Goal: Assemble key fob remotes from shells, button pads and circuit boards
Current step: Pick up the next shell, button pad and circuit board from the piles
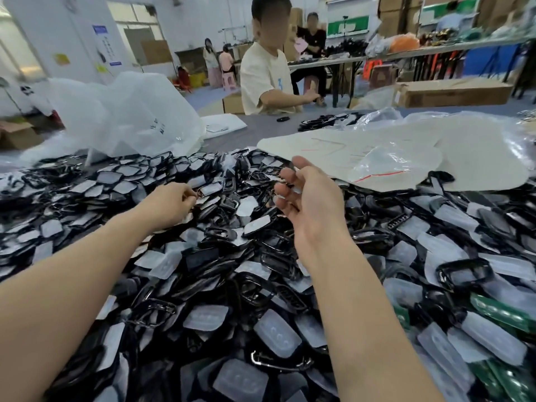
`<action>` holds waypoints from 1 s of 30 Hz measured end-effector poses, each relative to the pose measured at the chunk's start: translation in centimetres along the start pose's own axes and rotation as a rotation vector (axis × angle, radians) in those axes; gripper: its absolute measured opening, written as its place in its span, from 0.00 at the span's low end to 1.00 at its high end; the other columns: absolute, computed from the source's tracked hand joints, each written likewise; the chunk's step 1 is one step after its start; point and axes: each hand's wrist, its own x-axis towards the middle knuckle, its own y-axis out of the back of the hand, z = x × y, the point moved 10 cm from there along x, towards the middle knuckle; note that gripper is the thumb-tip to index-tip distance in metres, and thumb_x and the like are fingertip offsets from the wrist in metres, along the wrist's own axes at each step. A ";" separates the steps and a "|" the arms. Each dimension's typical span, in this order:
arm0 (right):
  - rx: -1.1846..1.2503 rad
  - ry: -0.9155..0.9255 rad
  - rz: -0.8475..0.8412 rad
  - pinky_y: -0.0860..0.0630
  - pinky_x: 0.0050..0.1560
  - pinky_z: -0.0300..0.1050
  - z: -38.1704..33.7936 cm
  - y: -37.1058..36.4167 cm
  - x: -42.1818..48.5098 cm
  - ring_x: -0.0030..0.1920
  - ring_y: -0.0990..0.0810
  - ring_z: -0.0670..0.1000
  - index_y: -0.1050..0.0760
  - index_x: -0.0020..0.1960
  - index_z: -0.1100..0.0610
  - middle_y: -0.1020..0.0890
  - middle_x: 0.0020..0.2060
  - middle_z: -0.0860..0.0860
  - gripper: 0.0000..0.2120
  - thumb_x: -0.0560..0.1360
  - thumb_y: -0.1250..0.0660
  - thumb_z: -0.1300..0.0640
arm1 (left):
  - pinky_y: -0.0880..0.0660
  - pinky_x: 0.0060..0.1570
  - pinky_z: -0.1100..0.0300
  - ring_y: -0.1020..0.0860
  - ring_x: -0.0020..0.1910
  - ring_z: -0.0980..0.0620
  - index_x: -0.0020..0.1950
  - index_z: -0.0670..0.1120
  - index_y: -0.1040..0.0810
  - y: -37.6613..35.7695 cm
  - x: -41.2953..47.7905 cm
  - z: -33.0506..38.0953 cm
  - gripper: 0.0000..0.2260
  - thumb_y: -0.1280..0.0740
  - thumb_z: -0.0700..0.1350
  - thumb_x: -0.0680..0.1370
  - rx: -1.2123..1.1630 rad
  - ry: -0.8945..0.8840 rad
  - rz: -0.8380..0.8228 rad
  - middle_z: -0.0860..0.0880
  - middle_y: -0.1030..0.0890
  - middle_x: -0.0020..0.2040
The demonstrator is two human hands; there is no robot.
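Note:
A deep pile of key fob parts covers the table: black shell frames [464,271], translucent button pads [277,338] and green circuit boards [503,311] at the lower right. My left hand [171,203] reaches into the middle of the pile, fingers curled, and pinches the edge of a black shell with a pad in it [208,188]. My right hand [309,198] hovers above the pile to the right, palm turned left, fingers relaxed and spread, holding nothing.
A cream sheet with small clear bags [385,158] lies beyond my right hand. A big crumpled clear plastic bag [121,111] stands at the back left. A person in a pale shirt [265,79] sits across the table; cardboard boxes and other tables stand behind.

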 end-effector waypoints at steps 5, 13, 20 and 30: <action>-0.081 -0.001 0.017 0.25 0.29 0.37 0.9 0.6 1.2 0.29 0.23 0.45 0.22 0.52 0.52 0.20 0.39 0.48 0.14 0.82 0.46 0.63 | 0.29 0.50 0.58 0.23 0.48 0.49 0.57 0.46 0.18 -0.8 2.1 0.8 0.09 0.33 0.47 0.81 -0.023 -0.051 -0.016 0.46 0.17 0.54; -0.075 0.027 0.060 0.25 0.28 0.36 0.6 2.2 1.9 0.25 0.24 0.43 0.22 0.52 0.53 0.20 0.37 0.48 0.14 0.82 0.45 0.64 | 0.23 0.55 0.46 0.21 0.53 0.45 0.53 0.51 0.20 -1.8 2.4 3.6 0.08 0.32 0.54 0.79 0.214 -0.154 -0.038 0.47 0.18 0.53; -0.072 0.036 0.036 0.25 0.29 0.36 0.3 2.2 1.9 0.27 0.23 0.44 0.22 0.52 0.52 0.20 0.37 0.48 0.14 0.82 0.45 0.63 | 0.24 0.48 0.49 0.24 0.58 0.44 0.55 0.47 0.20 -0.1 0.8 5.1 0.08 0.36 0.48 0.81 0.340 -0.178 0.152 0.46 0.20 0.55; -0.337 -0.024 -0.107 0.20 0.36 0.44 -2.3 2.8 -1.8 0.36 0.17 0.48 0.18 0.51 0.50 0.15 0.47 0.52 0.16 0.83 0.40 0.43 | 0.28 0.52 0.52 0.28 0.52 0.47 0.50 0.43 0.18 7.3 -15.2 20.8 0.05 0.31 0.44 0.79 0.086 -0.881 0.780 0.46 0.21 0.52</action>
